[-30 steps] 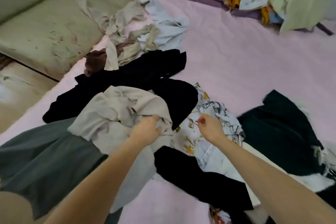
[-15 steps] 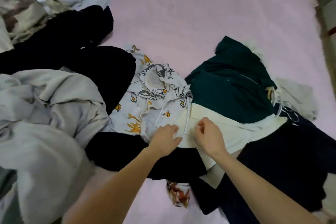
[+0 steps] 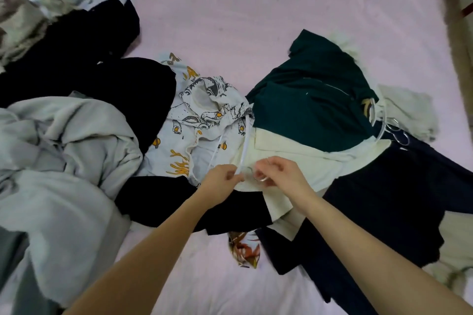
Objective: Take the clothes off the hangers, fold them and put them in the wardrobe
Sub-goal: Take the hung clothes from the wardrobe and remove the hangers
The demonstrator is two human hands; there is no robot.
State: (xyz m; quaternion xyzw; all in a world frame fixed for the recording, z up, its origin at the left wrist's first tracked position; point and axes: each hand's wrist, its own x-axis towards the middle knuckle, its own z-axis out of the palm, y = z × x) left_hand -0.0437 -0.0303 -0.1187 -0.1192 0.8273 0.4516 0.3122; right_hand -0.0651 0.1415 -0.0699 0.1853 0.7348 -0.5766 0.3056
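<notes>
Both forearms reach forward over the bed (image 3: 256, 7). The left hand (image 3: 221, 179) and right hand (image 3: 279, 174) pinch the clear hanger (image 3: 244, 151) on the printed shirt (image 3: 204, 123).

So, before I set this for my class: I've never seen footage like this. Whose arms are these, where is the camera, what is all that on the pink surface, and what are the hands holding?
No machine here: a person wears one camera on the head, looking down at their own bare arms. The pink sheet is strewn with clothes: a grey sweatshirt, black garments, a printed pale shirt, a dark green top and a cream piece. The left hand and right hand both pinch a clear plastic hanger that runs into the printed shirt.
</notes>
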